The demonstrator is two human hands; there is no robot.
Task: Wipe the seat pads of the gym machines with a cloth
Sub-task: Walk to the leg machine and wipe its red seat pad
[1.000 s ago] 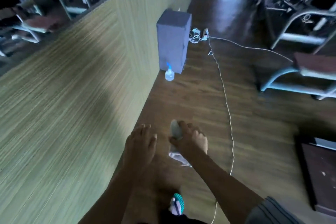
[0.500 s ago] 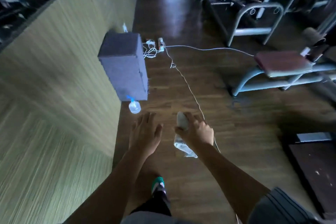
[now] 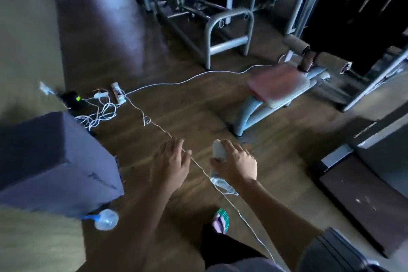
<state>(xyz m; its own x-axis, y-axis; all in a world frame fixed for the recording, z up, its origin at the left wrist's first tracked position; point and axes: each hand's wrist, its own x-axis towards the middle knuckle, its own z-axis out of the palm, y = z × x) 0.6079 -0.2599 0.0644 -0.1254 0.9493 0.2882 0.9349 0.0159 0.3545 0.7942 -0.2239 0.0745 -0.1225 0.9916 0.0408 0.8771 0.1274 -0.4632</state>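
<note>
Gripping a bunched cloth (image 3: 219,150) in the right hand (image 3: 236,163), fingers curled round it, over the floor near centre. Holding the left hand (image 3: 170,163) open and empty just left of it. Standing well apart from the reddish seat pad (image 3: 278,83) at far right, not touching it with the cloth. Judging from that, needing yet to reach and wipe this pad; being unable to tell about other machines.

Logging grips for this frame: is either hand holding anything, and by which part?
The right hand grips the cloth around its middle, both ends sticking out; the left hand is open and holds nothing.
</note>
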